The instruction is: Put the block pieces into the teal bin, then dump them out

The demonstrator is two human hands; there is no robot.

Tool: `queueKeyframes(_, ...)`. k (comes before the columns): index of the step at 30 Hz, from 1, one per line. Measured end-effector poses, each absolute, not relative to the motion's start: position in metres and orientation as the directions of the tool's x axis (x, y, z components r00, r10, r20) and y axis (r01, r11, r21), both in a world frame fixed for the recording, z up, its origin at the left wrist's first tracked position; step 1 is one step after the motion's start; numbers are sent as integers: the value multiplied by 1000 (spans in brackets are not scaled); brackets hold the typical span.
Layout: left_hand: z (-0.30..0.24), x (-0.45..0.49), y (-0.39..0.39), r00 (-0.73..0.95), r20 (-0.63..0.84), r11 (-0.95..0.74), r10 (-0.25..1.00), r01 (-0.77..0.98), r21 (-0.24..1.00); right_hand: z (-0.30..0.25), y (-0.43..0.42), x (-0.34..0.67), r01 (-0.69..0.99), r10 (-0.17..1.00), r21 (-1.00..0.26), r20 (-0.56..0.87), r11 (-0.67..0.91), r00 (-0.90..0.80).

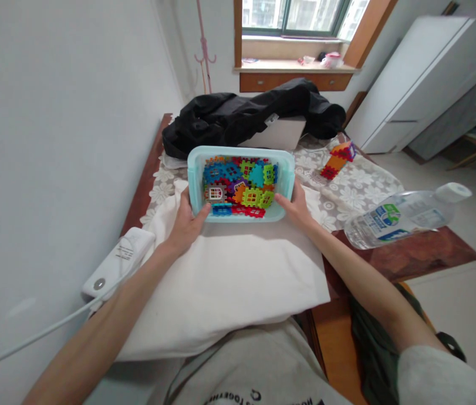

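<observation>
A light-blue plastic bin (241,153) is gripped at both ends above a white cloth (238,270). My left hand (188,222) wraps its left side, the thumb over the near rim. On the opposite side my right hand (297,207) grips the bin with its thumb reaching over the edge. Colourful interlocking plastic building blocks (251,197), several with window frames, fill the inside. Whether the bin's bottom rests on the cloth, I cannot tell.
Several joined orange and red blocks (337,160) stand on the lace tablecloth (364,185) at right. Nearer is a clear plastic bottle (402,216). Black clothing (238,115) lies across a pale box (278,135) behind the bin. A white power strip (115,264) with a cord sits at left.
</observation>
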State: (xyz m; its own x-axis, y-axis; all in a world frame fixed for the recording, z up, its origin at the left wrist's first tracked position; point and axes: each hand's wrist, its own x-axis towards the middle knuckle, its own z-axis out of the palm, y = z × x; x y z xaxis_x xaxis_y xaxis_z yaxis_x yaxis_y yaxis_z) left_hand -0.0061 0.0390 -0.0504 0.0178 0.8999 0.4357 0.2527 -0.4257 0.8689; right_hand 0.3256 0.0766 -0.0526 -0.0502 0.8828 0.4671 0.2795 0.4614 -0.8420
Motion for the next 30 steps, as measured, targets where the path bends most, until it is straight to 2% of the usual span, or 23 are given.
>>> queueKeyframes(4, -52, -9, 38, 48, 426, -425, 903, 237, 874, -64, 77, 323, 305, 914, -863, 398, 403, -80)
queueKeyframes(9, -56, -15, 39, 86, 428, -436, 900, 213, 874, -71, 77, 324, 365, 905, -832, 418, 417, -81)
queueKeyframes(17, -56, -16, 42, 36, 417, -417, 908, 150, 896, -75, 81, 327, 434, 879, -765, 435, 476, -197)
queueKeyframes(24, -51, -11, 40, 8, 468, -465, 884, 138, 875, -76, 93, 337, 513, 862, -693, 405, 506, -304)
queueKeyframes(30, -53, -12, 42, -76, 508, -491, 858, 170, 855, -72, 90, 343, 496, 854, -702, 353, 511, -381)
